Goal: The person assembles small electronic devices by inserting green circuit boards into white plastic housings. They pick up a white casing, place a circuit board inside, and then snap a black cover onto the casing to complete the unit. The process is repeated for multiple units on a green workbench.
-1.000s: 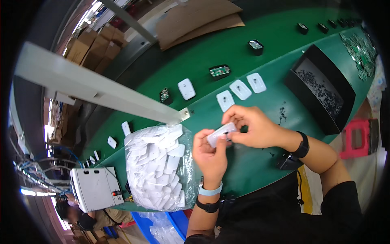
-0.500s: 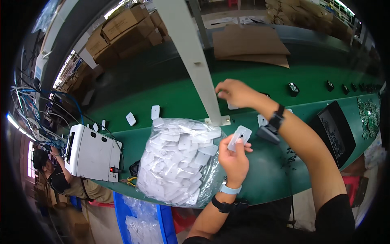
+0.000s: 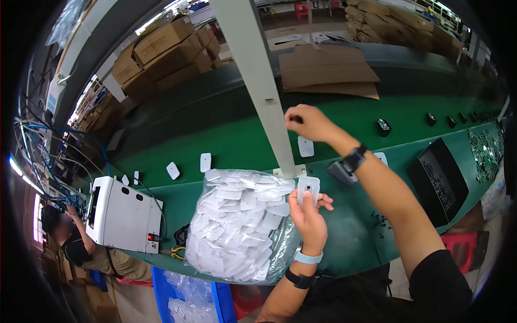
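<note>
White plastic cover [image 3: 308,189] pinched upright in left hand [image 3: 309,215], over the green bench's [image 3: 231,145] near edge, just right of the clear bag of white covers [image 3: 237,229]. Right hand [image 3: 308,123] reaches to mid-bench, fingers closed on a small dark part [image 3: 295,119]. Loose covers [image 3: 205,161] dot the bench; grey box [image 3: 123,215] at left near edge, black tray [image 3: 442,180] right. Cardboard boxes [image 3: 164,51] stacked behind.
</note>
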Demonstrator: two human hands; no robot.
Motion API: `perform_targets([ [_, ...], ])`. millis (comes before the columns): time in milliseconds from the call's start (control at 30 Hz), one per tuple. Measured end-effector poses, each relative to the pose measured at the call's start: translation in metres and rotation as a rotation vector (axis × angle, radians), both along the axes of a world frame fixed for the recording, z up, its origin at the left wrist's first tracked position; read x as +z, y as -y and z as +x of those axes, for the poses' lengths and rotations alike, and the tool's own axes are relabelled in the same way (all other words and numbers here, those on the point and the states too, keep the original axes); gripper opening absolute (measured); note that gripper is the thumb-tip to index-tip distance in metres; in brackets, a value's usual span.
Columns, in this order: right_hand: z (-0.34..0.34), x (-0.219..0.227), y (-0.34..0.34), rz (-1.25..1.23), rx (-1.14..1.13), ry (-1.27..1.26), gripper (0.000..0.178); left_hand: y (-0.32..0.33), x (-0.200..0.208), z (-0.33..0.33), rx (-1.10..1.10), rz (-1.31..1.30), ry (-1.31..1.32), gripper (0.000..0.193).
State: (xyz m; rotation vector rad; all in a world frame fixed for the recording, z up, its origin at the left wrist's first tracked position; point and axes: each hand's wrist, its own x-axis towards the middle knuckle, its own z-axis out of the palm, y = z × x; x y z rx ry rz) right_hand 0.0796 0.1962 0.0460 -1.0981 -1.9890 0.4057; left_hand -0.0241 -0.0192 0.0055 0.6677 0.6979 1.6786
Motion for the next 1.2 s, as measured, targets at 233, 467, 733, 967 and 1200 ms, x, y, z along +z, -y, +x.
perform_targets([
  [233,0.097,0.037,0.152,-0.475,0.293,-0.476,0.013,-0.002,0.003,0.004,-0.183,-0.069,-0.032,0.02],
  [467,0.095,-0.019,0.201,-0.594,0.321,-0.7,0.035,-0.001,0.0,0.009,-0.366,-0.148,0.115,0.027],
  [733,0.102,-0.02,0.206,-0.582,0.182,-0.843,0.038,-0.003,-0.004,0.007,-0.402,-0.125,0.095,0.045],
  [967,0.118,-0.027,0.199,-0.522,0.25,-0.903,0.044,-0.003,0.002,0.009,-0.428,-0.063,0.006,0.051],
  [1200,0.116,-0.023,0.202,-0.559,0.236,-0.796,0.037,0.004,0.0,0.017,-0.448,-0.123,-0.12,0.058],
])
